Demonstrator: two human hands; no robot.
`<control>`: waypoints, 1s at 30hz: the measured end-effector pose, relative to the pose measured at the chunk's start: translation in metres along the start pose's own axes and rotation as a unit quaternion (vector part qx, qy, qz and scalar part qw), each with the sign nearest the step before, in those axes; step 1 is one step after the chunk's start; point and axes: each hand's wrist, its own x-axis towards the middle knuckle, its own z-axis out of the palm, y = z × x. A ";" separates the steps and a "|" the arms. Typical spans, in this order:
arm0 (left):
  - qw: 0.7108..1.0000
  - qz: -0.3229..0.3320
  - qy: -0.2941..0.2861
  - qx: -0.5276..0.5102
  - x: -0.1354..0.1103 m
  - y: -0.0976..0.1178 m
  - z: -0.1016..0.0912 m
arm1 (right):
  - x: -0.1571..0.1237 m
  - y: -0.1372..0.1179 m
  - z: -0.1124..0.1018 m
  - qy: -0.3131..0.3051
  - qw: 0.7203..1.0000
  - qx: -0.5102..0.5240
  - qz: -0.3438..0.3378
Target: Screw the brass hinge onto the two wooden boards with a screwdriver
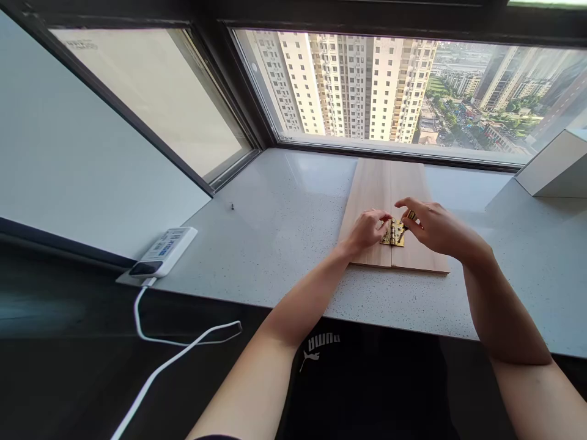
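Observation:
Two light wooden boards (373, 189) lie side by side on the speckled grey windowsill (284, 244). A brass hinge (393, 234) sits across their seam near the front end. My left hand (365, 229) rests on the left board, its fingertips pinched at the hinge's left leaf. My right hand (433, 227) is closed on a small screwdriver with a yellow and black handle (409, 217), its tip angled down onto the hinge's right leaf.
A white power strip (166, 249) lies at the sill's front left corner, its white cable hanging off the edge. A tiny dark screw (232, 207) lies on the sill to the left. A white box (554, 165) stands at the right. Window glass runs behind.

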 end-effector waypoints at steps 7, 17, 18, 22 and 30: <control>1.000 -0.001 -0.002 0.018 -0.001 -0.002 0.001 | 0.000 -0.016 -0.001 -0.002 0.995 -0.056 0.086; 0.999 0.008 -0.019 0.025 -0.001 -0.009 0.006 | -0.001 0.002 0.016 0.021 0.999 -0.028 -0.038; 0.999 0.008 -0.022 0.025 -0.001 -0.010 0.007 | 0.000 0.003 0.017 0.025 0.999 -0.023 -0.040; 0.999 0.007 -0.027 0.028 -0.001 -0.012 0.008 | 0.001 0.007 0.016 0.028 0.999 -0.006 -0.033; 0.999 0.004 -0.035 0.010 -0.004 -0.004 0.003 | -0.006 0.007 0.008 -0.001 1.000 0.004 0.010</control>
